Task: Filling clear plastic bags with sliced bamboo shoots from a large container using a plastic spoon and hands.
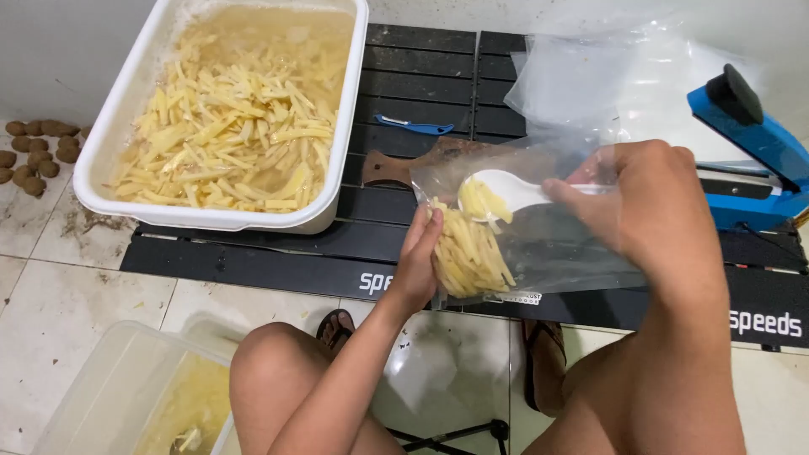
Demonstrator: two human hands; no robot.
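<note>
My left hand (419,268) grips the lower left side of a clear plastic bag (539,244) partly filled with pale yellow potato strips (468,253). Reaching into the bag's mouth, my right hand (645,202) holds a white spoon (506,192) loaded with a few strips above the pile. The bag hangs over the front of a low black slatted table (253,265). A large white tub (109,139) of cut potato strips in cloudy water stands on the table's left.
A blue heat sealer (754,152) sits at the right with loose clear bags (607,80) behind it. A blue peeler (413,126) and a wooden board (392,168) lie mid-table. Small brown potatoes (34,152) lie on the floor, and a clear container (126,396) at bottom left.
</note>
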